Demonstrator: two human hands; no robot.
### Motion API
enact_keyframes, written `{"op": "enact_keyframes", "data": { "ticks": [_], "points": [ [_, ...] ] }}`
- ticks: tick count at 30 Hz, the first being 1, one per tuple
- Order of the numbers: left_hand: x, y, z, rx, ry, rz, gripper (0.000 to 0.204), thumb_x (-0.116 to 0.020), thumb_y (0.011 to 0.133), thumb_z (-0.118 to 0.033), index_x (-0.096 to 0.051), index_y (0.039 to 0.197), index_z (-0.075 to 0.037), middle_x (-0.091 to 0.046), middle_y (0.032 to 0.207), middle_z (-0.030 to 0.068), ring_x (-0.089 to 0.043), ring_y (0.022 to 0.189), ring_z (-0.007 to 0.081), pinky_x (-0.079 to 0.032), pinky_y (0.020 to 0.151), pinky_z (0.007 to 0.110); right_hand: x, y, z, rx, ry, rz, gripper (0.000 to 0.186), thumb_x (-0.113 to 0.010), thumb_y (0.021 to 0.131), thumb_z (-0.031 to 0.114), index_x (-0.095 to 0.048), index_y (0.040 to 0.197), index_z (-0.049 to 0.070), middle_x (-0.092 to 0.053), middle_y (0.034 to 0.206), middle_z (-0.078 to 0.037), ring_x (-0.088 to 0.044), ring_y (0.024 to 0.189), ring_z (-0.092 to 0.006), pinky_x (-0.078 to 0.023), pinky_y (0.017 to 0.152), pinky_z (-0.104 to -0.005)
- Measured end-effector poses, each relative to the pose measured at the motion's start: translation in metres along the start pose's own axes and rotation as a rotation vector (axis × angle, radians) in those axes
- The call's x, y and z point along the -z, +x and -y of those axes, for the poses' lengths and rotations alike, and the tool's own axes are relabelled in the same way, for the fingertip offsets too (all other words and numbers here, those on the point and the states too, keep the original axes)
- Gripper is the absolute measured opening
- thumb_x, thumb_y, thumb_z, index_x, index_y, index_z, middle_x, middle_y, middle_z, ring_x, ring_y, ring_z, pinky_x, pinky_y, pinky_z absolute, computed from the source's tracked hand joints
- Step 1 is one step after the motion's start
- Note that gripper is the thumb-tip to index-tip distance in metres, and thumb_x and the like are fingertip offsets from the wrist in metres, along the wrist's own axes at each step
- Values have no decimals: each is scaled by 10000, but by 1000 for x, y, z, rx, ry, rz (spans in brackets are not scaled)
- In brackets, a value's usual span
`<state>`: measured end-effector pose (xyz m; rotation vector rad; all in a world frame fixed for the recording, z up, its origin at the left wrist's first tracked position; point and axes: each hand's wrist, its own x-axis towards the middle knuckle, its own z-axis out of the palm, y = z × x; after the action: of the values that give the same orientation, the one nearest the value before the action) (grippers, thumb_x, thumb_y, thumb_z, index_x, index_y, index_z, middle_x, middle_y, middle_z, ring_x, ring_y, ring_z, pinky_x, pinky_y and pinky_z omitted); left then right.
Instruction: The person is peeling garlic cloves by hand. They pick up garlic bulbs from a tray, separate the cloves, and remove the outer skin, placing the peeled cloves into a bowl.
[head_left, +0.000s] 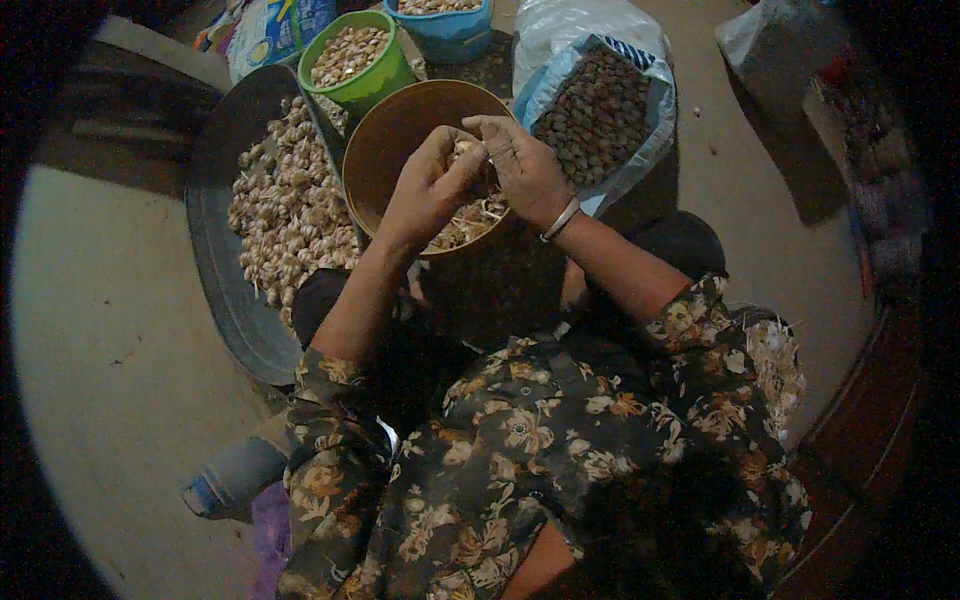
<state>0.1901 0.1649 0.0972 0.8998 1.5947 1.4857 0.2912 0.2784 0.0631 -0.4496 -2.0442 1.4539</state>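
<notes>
Both hands meet over a round tan bucket (375, 135). My left hand (425, 190) is closed round a pale bulb of garlic (462, 148), of which only a small part shows between the fingers. Against the left fingertips, my right hand (530, 178), with a pale band on its wrist, pinches at the same garlic. Stripped stalks and papery skins (468, 225) lie in the bucket below. To the left, a wide dark metal basin (215, 235) holds a heap of whole garlic bulbs (290, 210).
A green bucket (398, 72) and a blue tub (455, 35) of loose cloves stand beyond. At right, an open sack (655, 130) is full of small dark brown lumps. A pale bag (765, 40) sits farther right, and straw-like scraps (775, 370) lie by my right elbow.
</notes>
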Motion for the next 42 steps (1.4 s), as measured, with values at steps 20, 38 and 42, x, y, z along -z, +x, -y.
{"op": "enact_keyframes", "data": {
  "ticks": [20, 38, 42],
  "points": [
    [-53, 124, 18, -184, 363, 248, 605, -549, 846, -493, -493, 1148, 28, -626, 960, 215, -628, 833, 276, -499, 743, 374, -22, -27, 9, -44, -561, 855, 382, -572, 804, 281, -568, 1089, 26, -564, 1138, -202, -574, 970, -359, -459, 847, -430],
    [356, -141, 185, 171, 942, -542, 328, -646, 823, -298, -611, 947, 4, -627, 842, 96, -622, 766, 175, -497, 653, 324, -2, -39, 23, -245, -167, 614, 337, -552, 914, 167, -529, 1236, 68, -629, 1107, -98, -596, 1014, -190, -459, 869, -314],
    [343, -211, 230, 508, 396, -567, 383, -623, 820, -371, -632, 1007, -36, -652, 893, 128, -640, 771, 230, -503, 657, 373, -6, -34, 23, -330, -96, 542, 307, -510, 934, 149, -540, 1225, 54, -656, 984, -87, -603, 946, -144, -459, 843, -280]
  ]
}}
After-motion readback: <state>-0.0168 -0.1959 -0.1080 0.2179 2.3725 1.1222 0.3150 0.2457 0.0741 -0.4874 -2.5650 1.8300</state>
